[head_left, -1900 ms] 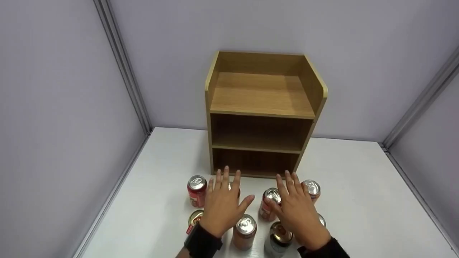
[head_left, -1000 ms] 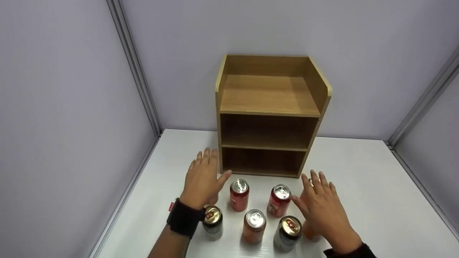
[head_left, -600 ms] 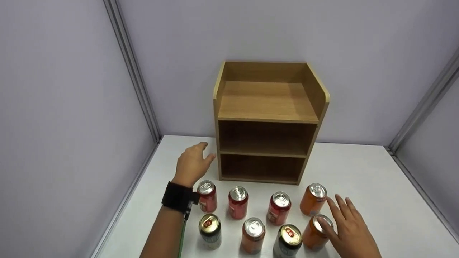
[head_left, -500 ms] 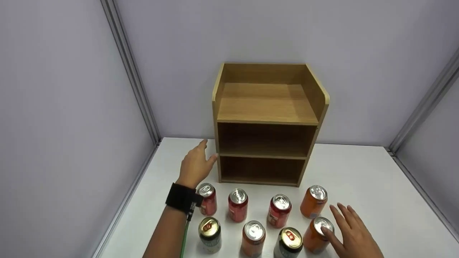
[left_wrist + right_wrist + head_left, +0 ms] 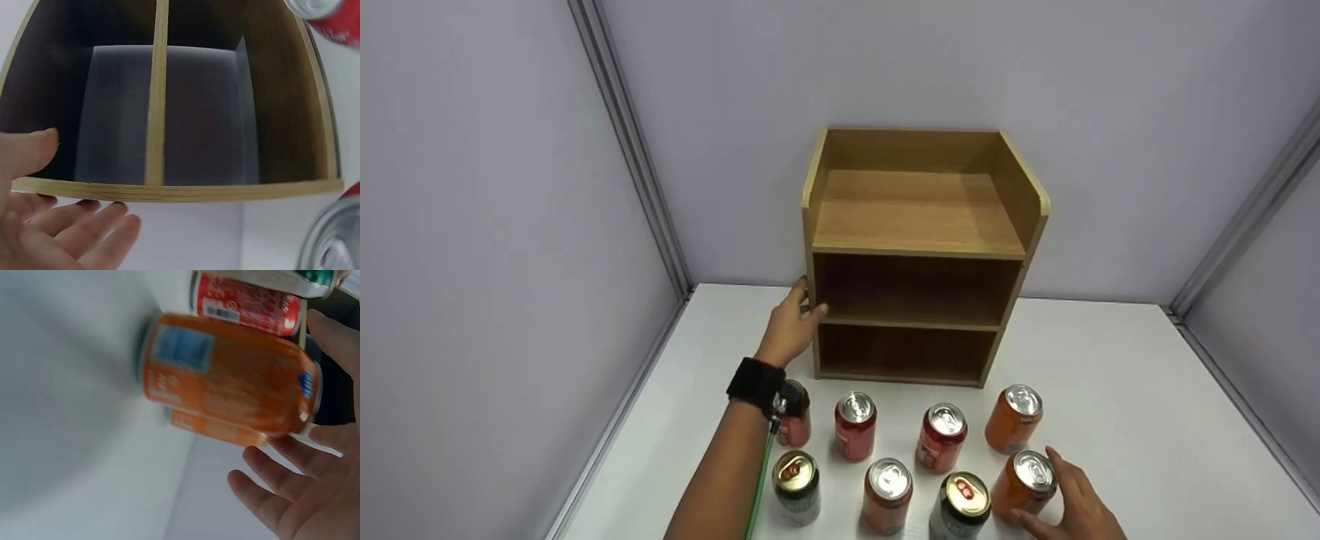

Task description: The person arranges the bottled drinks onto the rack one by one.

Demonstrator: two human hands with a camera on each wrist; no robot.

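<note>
My left hand (image 5: 791,330) straddles the left side panel of the wooden shelf unit (image 5: 919,214). In the left wrist view its thumb stands apart, over the inner side of the panel (image 5: 185,192), while loosely bent fingers (image 5: 109,239) lie along the outer side. My right hand (image 5: 1076,502) is spread beside an upright orange can (image 5: 1020,491), thumb on the near side and fingers on the far side. The right wrist view shows that can (image 5: 225,377) in front of the palm, with fingertips right at its top end and several fingers stretched out free.
Beside the orange can stand another orange can (image 5: 1012,420) and a gold-topped can (image 5: 960,506). Red cans (image 5: 941,442) (image 5: 855,431) (image 5: 793,431), an orange-brown can (image 5: 887,499) and a second gold-topped can (image 5: 796,487) fill the front of the white table (image 5: 1132,390). Walls (image 5: 510,247) enclose it.
From above the cans, both hands have moved apart. The left has reached the shelf unit's left panel; the right has come down beside the front orange can. The cans have not visibly shifted.
</note>
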